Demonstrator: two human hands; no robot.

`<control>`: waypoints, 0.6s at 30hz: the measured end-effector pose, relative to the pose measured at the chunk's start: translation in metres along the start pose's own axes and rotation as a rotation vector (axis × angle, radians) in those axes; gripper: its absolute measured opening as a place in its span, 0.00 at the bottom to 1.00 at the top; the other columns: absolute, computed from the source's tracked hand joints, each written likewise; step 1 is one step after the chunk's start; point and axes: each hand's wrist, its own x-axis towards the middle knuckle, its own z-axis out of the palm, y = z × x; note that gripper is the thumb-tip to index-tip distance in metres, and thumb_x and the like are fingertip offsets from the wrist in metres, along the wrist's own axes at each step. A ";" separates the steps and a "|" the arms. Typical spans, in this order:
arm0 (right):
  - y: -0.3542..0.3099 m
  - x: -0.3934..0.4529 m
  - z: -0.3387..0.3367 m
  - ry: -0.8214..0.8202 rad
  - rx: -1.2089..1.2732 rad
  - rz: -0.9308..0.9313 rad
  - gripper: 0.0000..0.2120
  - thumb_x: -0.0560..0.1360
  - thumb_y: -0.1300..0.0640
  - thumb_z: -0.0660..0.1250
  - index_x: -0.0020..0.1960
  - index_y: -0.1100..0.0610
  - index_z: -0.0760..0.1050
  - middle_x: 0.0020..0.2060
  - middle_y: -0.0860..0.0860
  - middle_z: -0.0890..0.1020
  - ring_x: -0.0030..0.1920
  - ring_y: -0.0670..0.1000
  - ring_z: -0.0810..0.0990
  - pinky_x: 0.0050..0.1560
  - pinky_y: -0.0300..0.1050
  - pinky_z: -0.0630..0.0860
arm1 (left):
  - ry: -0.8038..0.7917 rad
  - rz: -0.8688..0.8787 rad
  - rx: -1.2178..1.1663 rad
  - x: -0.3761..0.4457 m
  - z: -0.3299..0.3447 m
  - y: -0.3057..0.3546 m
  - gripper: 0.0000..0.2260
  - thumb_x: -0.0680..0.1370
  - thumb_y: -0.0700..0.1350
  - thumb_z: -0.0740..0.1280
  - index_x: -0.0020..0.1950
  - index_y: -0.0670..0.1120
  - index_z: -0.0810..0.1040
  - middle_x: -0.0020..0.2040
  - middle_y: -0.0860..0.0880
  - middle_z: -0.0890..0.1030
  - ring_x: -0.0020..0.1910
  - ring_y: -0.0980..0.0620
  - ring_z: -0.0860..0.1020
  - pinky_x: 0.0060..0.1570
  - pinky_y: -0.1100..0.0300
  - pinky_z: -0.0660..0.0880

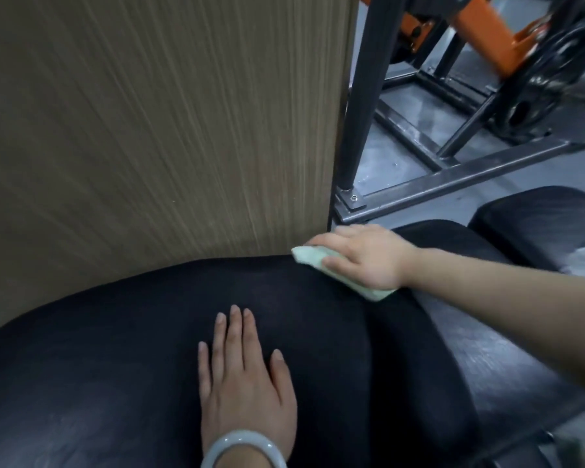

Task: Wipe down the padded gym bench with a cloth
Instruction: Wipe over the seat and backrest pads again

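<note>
Bench pad: I see the black padded bench [122, 366] filling the lower half of my view; its far edge runs up against a wood-grain panel [156, 123]
Left hand: my left hand [244, 376] lies flat on the middle of the pad, palm down; fingers straight and close together, thumb set a little apart; it has hold of nothing; a pale grey-white bangle [244, 449] circles the wrist
Right hand: my right hand [365, 256] reaches in from the right and presses down on the cloth at the pad's far right corner; the fingers lie spread over the cloth's top, the thumb on its near side; I cannot tell whether the fingertips curl round its far edge
Cloth: a folded pale green cloth [318, 260] rests on the pad just beside the panel's lower corner; one end shows past the fingertips, the other under the heel of the hand
Beyond the bench: a second black pad [537, 217] sits to the right; behind it a dark steel frame [453, 177] stands on a grey floor [402, 153]; orange machine parts [487, 38] and a black weight plate [537, 92] are blurred at the top right
</note>
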 end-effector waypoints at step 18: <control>0.015 -0.021 0.000 0.057 -0.017 0.164 0.21 0.82 0.42 0.46 0.73 0.43 0.60 0.66 0.50 0.71 0.67 0.54 0.67 0.67 0.50 0.58 | -0.079 0.114 -0.085 -0.023 -0.010 0.020 0.26 0.80 0.53 0.50 0.65 0.38 0.75 0.66 0.44 0.76 0.68 0.50 0.65 0.69 0.57 0.50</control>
